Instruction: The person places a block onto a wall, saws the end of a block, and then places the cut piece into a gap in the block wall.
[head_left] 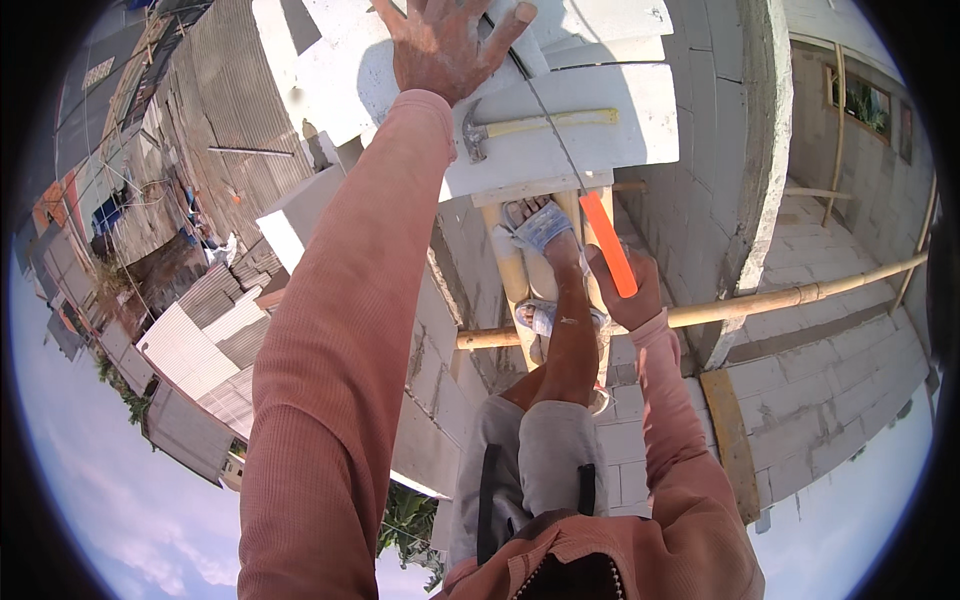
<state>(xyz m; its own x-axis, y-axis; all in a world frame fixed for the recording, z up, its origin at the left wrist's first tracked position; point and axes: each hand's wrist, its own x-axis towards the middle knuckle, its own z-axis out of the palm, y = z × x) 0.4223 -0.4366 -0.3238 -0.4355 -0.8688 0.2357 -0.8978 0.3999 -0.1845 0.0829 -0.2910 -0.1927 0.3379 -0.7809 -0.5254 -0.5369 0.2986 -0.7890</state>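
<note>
My left hand [442, 48] lies flat with fingers spread on a white masonry block [335, 75] at the top of the view. In my right hand [642, 288] is a handsaw [610, 246], gripped by its orange handle. Its thin dark blade, seen nearly edge-on, runs up and left across the blocks to beside my left hand. A claw hammer [545, 123] with a yellowish handle rests on a nearer white block [640, 120], below my left hand and left of the blade.
My sandaled feet [540, 225] stand on bamboo poles [510, 265]. A long bamboo pole [790, 298] crosses at knee height toward the right. Grey block walls [700, 130] rise on the right. Rusty corrugated roofs [225, 85] lie far below on the left, past the edge.
</note>
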